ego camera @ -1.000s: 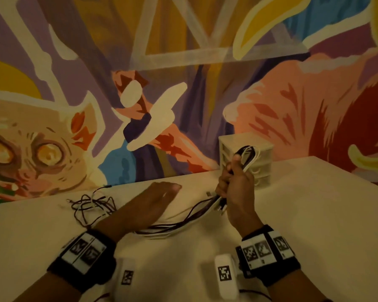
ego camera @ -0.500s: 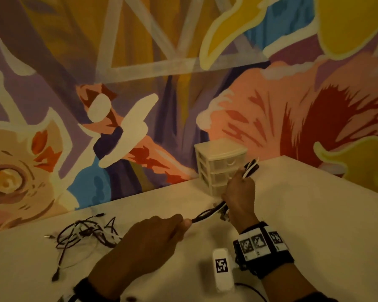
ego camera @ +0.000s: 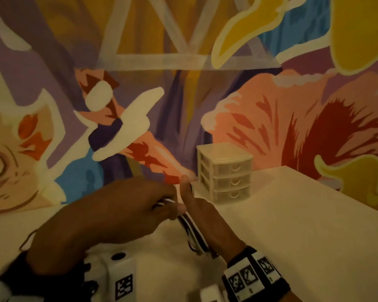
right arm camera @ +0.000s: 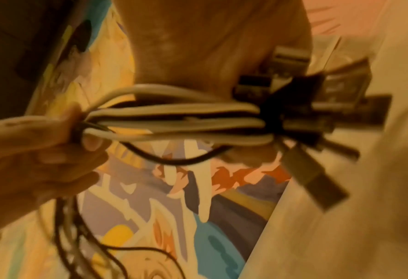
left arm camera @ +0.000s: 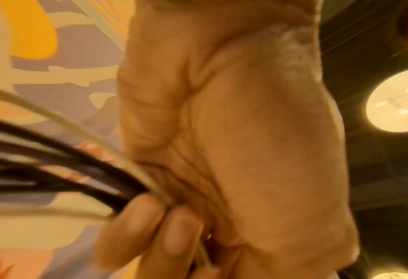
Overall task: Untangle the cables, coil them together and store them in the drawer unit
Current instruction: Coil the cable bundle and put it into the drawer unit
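Observation:
A bundle of black and white cables (ego camera: 191, 228) runs between both hands above the white table (ego camera: 292, 225). My left hand (ego camera: 172, 204) pinches the cables (left arm camera: 79, 169) with curled fingers (left arm camera: 150, 226). My right hand (ego camera: 189, 192) holds the coiled end across its palm, thumb pointing up. The right wrist view shows looped white cables (right arm camera: 174, 120) with several plugs (right arm camera: 317, 113) sticking out to the right, and the left hand's fingers (right arm camera: 55, 143) pinching the loops. The small white drawer unit (ego camera: 226, 173) stands against the wall, its three drawers closed, just behind the hands.
A painted mural wall (ego camera: 140, 83) rises right behind the table. A loose dark cable strand (ego camera: 26, 241) trails off beside my left wrist. A round ceiling lamp (left arm camera: 396, 102) shows in the left wrist view.
My left hand rose from the table with the loose strands and came up against my right hand. The view swung right, so the tangle at the left is out of sight.

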{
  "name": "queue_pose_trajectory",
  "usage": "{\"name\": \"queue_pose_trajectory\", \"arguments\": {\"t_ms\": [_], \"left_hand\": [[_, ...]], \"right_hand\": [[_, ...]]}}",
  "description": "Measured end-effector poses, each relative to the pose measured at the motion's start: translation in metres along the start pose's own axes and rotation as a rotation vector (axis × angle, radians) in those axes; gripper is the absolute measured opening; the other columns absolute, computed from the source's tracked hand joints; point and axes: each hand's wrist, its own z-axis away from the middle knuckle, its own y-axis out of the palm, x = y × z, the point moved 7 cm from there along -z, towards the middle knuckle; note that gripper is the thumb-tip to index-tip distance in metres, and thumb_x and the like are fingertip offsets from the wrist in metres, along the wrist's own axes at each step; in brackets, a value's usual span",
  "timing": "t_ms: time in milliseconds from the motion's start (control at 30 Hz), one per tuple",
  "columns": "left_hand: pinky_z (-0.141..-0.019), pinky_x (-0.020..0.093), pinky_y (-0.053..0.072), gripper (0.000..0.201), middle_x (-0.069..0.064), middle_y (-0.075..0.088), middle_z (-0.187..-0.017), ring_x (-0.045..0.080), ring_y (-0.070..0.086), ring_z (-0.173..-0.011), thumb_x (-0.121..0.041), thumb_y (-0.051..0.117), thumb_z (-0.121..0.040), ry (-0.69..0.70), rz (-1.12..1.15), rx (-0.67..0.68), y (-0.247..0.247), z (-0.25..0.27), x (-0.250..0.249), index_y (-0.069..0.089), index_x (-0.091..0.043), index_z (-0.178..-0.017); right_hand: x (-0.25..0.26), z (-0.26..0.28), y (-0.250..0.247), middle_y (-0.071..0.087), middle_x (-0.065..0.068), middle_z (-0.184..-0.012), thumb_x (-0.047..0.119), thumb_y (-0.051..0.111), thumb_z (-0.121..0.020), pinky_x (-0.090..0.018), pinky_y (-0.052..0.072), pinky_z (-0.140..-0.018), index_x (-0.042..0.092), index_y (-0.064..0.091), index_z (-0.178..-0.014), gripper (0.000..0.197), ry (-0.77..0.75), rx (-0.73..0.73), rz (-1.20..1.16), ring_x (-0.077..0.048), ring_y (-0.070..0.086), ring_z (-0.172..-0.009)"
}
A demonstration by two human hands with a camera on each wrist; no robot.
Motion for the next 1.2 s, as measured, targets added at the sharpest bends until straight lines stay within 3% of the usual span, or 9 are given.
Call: {"name": "queue_pose_trajectory", "arguments": {"t_ms": [67, 167, 267, 367, 467, 600, 733, 933, 1200], "left_hand": [[-0.072, 0.026, 0.050, 0.031, -0.024, 0.066, -0.084, 0.003, 0.063, -0.079, -0.059, 0.046, -0.104, 0.015, 0.093, -0.074, 0.002, -0.008, 0.017, 0.066, -0.039, -0.092], [-0.080, 0.044, 0.056, 0.038, -0.005, 0.069, -0.085, 0.015, 0.065, -0.079, -0.055, 0.046, -0.106, -0.010, 0.193, -0.147, 0.008, -0.017, 0.045, 0.071, -0.029, -0.096], [-0.082, 0.045, 0.056, 0.038, -0.002, 0.071, -0.085, 0.017, 0.066, -0.079, -0.051, 0.049, -0.107, -0.020, 0.251, -0.151, 0.015, -0.022, 0.056, 0.073, -0.027, -0.090], [-0.076, 0.037, 0.052, 0.038, -0.005, 0.070, -0.079, 0.014, 0.064, -0.074, -0.044, 0.053, -0.108, -0.002, 0.268, -0.107, 0.018, -0.024, 0.055, 0.073, -0.024, -0.083], [-0.073, 0.029, 0.049, 0.038, -0.015, 0.068, -0.070, 0.003, 0.061, -0.066, -0.045, 0.055, -0.107, 0.001, 0.300, -0.072, 0.019, -0.022, 0.054, 0.069, -0.030, -0.075], [-0.091, 0.031, 0.053, 0.033, -0.012, 0.072, -0.092, 0.002, 0.065, -0.084, -0.052, 0.057, -0.103, -0.039, 0.284, -0.048, 0.019, -0.018, 0.056, 0.077, -0.025, -0.102], [-0.096, 0.033, 0.058, 0.056, -0.012, 0.066, -0.122, 0.010, 0.067, -0.110, -0.052, 0.078, -0.090, -0.053, 0.303, 0.028, 0.014, -0.008, 0.059, 0.049, -0.039, -0.136], [-0.070, 0.018, 0.049, 0.060, -0.012, 0.065, -0.103, 0.011, 0.065, -0.087, -0.028, 0.085, -0.087, -0.098, 0.170, -0.180, 0.008, -0.020, 0.064, 0.044, -0.037, -0.131], [-0.098, 0.034, 0.056, 0.052, -0.017, 0.062, -0.128, 0.014, 0.062, -0.115, -0.037, 0.086, -0.086, 0.031, 0.337, -0.313, 0.009, -0.027, 0.068, 0.061, -0.046, -0.130]], "right_hand": [[0.007, 0.009, 0.026, 0.063, 0.004, -0.073, 0.098, 0.013, -0.084, -0.032, 0.048, -0.068, 0.040, 0.068, -0.120, 0.088, 0.145, 0.226, -0.546, -0.013, 0.055, -0.065], [0.022, 0.021, 0.047, 0.047, 0.003, -0.058, 0.107, 0.013, -0.068, -0.020, 0.037, -0.043, 0.016, 0.059, -0.077, 0.102, 0.492, 0.426, -1.160, -0.008, 0.042, -0.044], [0.039, 0.029, 0.050, 0.049, 0.001, -0.052, 0.110, 0.021, -0.050, -0.017, 0.033, -0.038, 0.010, 0.056, -0.074, 0.108, 0.515, 0.559, -1.190, -0.007, 0.041, -0.037], [0.048, 0.044, 0.057, 0.040, 0.003, -0.063, 0.101, 0.064, -0.053, -0.018, 0.031, -0.043, 0.014, 0.055, -0.078, 0.091, 0.467, 0.750, -1.098, -0.006, 0.033, -0.046], [0.045, 0.051, 0.065, 0.029, 0.001, -0.073, 0.034, 0.089, -0.067, -0.021, 0.024, -0.049, 0.019, 0.046, -0.082, 0.048, 0.400, 0.848, -0.968, -0.010, 0.025, -0.056], [0.046, 0.050, 0.070, 0.035, 0.001, -0.071, 0.004, 0.052, -0.064, -0.018, 0.027, -0.044, 0.013, 0.051, -0.082, 0.020, 0.443, 0.810, -1.108, -0.009, 0.027, -0.052], [0.041, 0.043, 0.062, 0.039, 0.000, -0.069, 0.000, 0.050, -0.058, -0.019, 0.029, -0.041, 0.010, 0.055, -0.081, 0.025, 0.407, 0.658, -1.164, -0.009, 0.035, -0.047], [0.042, 0.025, 0.042, 0.037, -0.006, -0.065, 0.002, 0.053, -0.053, -0.023, 0.035, -0.043, 0.007, 0.049, -0.075, 0.023, 0.201, 0.357, -1.042, -0.013, 0.036, -0.045], [0.045, 0.021, 0.040, 0.041, -0.004, -0.062, 0.003, 0.055, -0.050, -0.028, 0.035, -0.051, 0.012, 0.052, -0.072, 0.025, 0.106, 0.292, -0.899, -0.015, 0.039, -0.052]]}}
